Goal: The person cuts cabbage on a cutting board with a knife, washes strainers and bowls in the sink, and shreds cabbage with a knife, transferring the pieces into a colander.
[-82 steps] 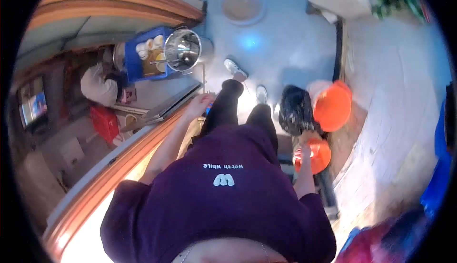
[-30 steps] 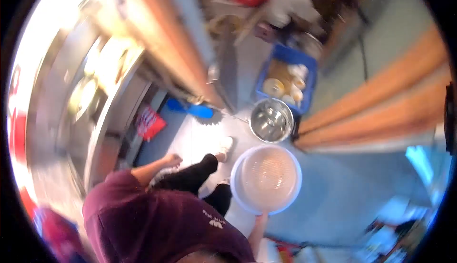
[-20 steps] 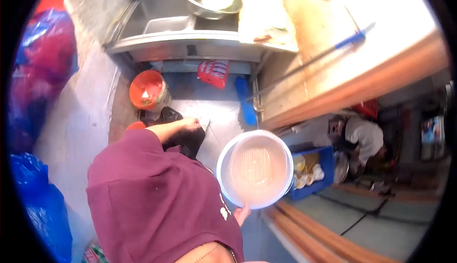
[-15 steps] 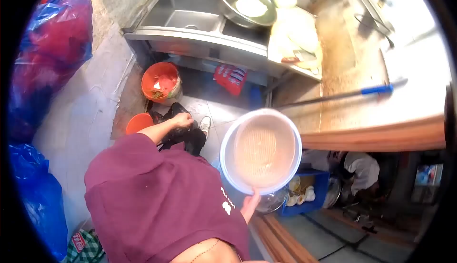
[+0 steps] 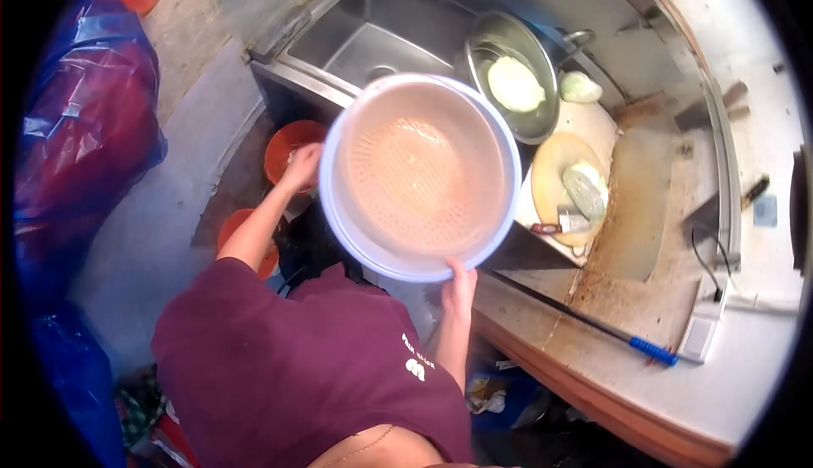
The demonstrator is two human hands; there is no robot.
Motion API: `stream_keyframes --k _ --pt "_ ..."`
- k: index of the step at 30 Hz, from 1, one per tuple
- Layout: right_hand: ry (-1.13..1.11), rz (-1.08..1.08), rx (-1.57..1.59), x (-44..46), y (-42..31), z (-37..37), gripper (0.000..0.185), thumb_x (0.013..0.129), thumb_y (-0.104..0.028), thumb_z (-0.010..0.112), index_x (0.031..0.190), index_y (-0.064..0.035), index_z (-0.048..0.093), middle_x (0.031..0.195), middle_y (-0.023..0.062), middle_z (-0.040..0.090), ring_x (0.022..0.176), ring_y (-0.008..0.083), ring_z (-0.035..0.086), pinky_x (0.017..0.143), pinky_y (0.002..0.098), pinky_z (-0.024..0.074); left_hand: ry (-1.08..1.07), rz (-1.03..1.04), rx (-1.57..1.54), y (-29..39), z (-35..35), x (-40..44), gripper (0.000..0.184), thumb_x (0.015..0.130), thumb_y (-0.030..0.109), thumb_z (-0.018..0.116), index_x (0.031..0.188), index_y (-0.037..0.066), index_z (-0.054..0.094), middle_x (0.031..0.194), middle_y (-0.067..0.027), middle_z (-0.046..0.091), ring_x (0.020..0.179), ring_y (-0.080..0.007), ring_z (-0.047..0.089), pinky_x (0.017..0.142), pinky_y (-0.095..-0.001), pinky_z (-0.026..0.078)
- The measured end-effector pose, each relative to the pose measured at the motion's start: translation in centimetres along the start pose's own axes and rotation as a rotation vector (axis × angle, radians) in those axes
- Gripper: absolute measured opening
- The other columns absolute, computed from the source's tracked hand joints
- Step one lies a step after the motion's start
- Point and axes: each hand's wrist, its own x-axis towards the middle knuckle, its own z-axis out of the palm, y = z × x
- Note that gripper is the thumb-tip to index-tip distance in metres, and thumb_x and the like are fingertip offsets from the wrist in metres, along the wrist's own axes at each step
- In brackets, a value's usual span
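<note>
A large pale blue plastic basin (image 5: 340, 232) is held up in front of me, with a whitish plastic colander (image 5: 411, 176) nested inside it. My right hand (image 5: 459, 288) grips the basin's near rim, its fingertips showing over the edge. Close beside the basin's left side is my left hand (image 5: 303, 167), above an orange bucket (image 5: 279, 156). Its fingers are blurred, and I cannot tell whether they touch the rim.
Behind the basin is a steel sink (image 5: 339, 42). A metal bowl (image 5: 542, 121) holds a pale green cabbage (image 5: 515, 84). A cleaver (image 5: 572, 221) lies on a round cutting board (image 5: 549, 171). A blue-handled pole (image 5: 652, 349) lies along the counter. Blue plastic bags (image 5: 72, 366) stand left.
The basin and colander have moved up and left in the view, toward the sink, with my right hand on the rim. My left hand has come up beside the basin. The view has turned.
</note>
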Motion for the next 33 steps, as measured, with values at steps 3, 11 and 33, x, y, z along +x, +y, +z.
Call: stream_keyframes --k 3,11,33 --pt "-0.073 0.161 -0.074 2.6 -3.0 5.5 0.044 0.072 -0.003 0.06 0.114 0.0068 0.048 0.109 0.0139 0.056 0.1 0.0236 0.053 0.088 0.035 0.042 0.173 -0.13 -0.083 6.1 -2.2 -1.5 0.031 0.092 0.025 0.046 0.1 -0.001 0.061 0.089 -0.0062 0.064 0.077 -0.0106 0.058 0.071 -0.0244 0.046" --pt "-0.347 0.268 -0.125 11.5 -4.8 11.9 0.034 0.074 -0.009 0.057 0.104 0.006 0.05 0.084 0.0124 0.061 0.063 0.0194 0.06 0.04 0.0272 0.0419 0.584 -0.262 -0.217 7.6 -4.6 -4.4 0.043 0.093 0.042 0.041 0.102 0.004 0.059 0.08 -0.0019 0.06 0.069 -0.01 0.055 0.063 -0.0234 0.045" --pt "-0.356 0.459 -0.114 30.6 -4.7 26.0 0.036 0.077 -0.012 0.059 0.109 -0.002 0.047 0.091 0.0109 0.057 0.063 0.0221 0.059 0.041 0.0289 0.0477 0.477 -0.267 -0.056 16.2 -2.0 13.0 0.072 0.079 0.041 0.064 0.127 -0.004 0.036 0.078 -0.0094 0.062 0.062 -0.0117 0.057 0.053 -0.0231 0.048"
